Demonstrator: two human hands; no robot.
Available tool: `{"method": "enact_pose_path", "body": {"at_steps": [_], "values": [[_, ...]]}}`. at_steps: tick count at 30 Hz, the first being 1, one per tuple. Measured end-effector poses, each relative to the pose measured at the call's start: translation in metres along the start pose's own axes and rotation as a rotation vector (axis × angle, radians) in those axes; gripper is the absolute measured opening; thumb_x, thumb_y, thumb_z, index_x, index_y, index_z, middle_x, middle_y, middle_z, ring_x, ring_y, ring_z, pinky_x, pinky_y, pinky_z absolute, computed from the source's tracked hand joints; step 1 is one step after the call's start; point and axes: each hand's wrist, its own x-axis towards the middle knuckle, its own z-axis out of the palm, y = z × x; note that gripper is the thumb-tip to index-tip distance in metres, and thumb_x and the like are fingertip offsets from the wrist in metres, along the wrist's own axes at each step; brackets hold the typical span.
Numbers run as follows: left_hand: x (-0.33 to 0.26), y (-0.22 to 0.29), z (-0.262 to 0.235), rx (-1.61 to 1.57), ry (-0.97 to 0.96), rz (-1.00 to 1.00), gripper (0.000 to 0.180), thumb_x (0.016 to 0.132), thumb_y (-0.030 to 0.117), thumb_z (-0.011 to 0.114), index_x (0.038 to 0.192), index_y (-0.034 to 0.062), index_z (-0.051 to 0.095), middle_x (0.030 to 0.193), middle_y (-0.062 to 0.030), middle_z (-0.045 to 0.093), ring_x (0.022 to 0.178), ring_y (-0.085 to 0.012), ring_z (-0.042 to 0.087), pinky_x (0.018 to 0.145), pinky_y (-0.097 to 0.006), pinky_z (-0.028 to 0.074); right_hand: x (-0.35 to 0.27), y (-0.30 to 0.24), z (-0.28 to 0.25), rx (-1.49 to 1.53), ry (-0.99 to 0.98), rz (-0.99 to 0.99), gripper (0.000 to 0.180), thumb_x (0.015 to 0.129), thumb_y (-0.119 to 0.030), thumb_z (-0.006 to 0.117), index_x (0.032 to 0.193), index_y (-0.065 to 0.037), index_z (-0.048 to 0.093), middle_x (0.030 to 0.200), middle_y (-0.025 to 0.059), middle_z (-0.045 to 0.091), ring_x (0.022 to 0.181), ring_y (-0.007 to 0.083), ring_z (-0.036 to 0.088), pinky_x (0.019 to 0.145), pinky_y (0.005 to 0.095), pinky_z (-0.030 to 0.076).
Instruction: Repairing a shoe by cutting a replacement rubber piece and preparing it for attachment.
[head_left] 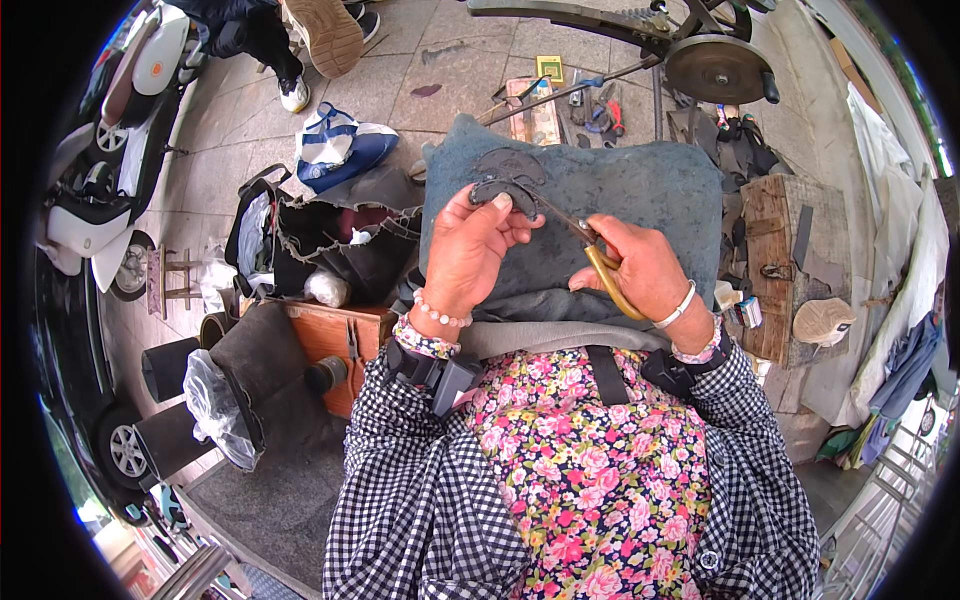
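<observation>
My left hand (468, 245) pinches a small curved black piece (518, 196), which looks like sheet rubber, between thumb and fingers. A second black piece (507, 163) shows just beyond it, over the blue-grey cloth (640, 180) spread across my lap. Whether the two pieces are joined, I cannot tell. My right hand (640, 268) is closed round scissors (606, 272) with yellowish handles. Their blades point up and left, with the tips close to the black piece.
Left of my lap stand an open black bag (340, 235), a wooden box (330, 345) and dark rolls of material (255, 365). A hand-cranked machine (712, 70) and tools (605, 115) lie ahead. To the right is a wooden crate (768, 225). Another person's shoe (325, 35) shows at the top.
</observation>
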Motion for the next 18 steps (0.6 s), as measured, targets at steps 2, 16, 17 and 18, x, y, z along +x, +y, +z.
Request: {"method": "enact_pose_path", "body": {"at_steps": [2, 16, 17, 18], "values": [[0.0002, 0.0, 0.0008, -0.007, -0.004, -0.004, 0.007, 0.085, 0.005, 0.053, 0.09, 0.004, 0.056, 0.082, -0.0095, 0.063, 0.078, -0.0252, 0.063, 0.063, -0.032, 0.047, 0.0, 0.001, 0.0004, -0.004, -0.008, 0.007, 0.059, 0.061, -0.042, 0.074, 0.1, -0.004, 0.052, 0.062, 0.0151, 0.054, 0.055, 0.0297, 0.057, 0.048, 0.0332, 0.044], [0.0021, 0.0006, -0.0046, 0.022, 0.08, 0.019, 0.004, 0.084, 0.005, 0.053, 0.088, 0.0054, 0.054, 0.075, -0.009, 0.062, 0.074, -0.0249, 0.062, 0.06, -0.031, 0.046, -0.0042, 0.0016, -0.0024, 0.171, -0.092, 0.046, 0.061, 0.06, -0.038, 0.076, 0.103, -0.002, 0.052, 0.06, 0.0085, 0.04, 0.05, 0.0166, 0.038, 0.048, 0.0272, 0.037], [0.0026, 0.0017, -0.0063, 0.05, 0.095, 0.026, 0.003, 0.084, 0.005, 0.053, 0.087, 0.0056, 0.053, 0.074, -0.0089, 0.062, 0.073, -0.0247, 0.062, 0.059, -0.031, 0.046, -0.0057, 0.0, -0.0038, 0.165, -0.098, 0.041, 0.062, 0.06, -0.039, 0.075, 0.103, -0.002, 0.052, 0.06, 0.0084, 0.04, 0.051, 0.0166, 0.038, 0.049, 0.0273, 0.037], [0.0026, 0.0035, -0.0066, 0.05, 0.094, 0.026, 0.003, 0.084, 0.005, 0.053, 0.087, 0.0056, 0.053, 0.074, -0.0089, 0.062, 0.073, -0.0247, 0.062, 0.059, -0.031, 0.046, -0.0064, -0.0013, -0.0052, 0.158, -0.105, 0.036, 0.063, 0.06, -0.04, 0.075, 0.104, -0.002, 0.052, 0.06, 0.0083, 0.04, 0.051, 0.0166, 0.038, 0.049, 0.0274, 0.037]]}}
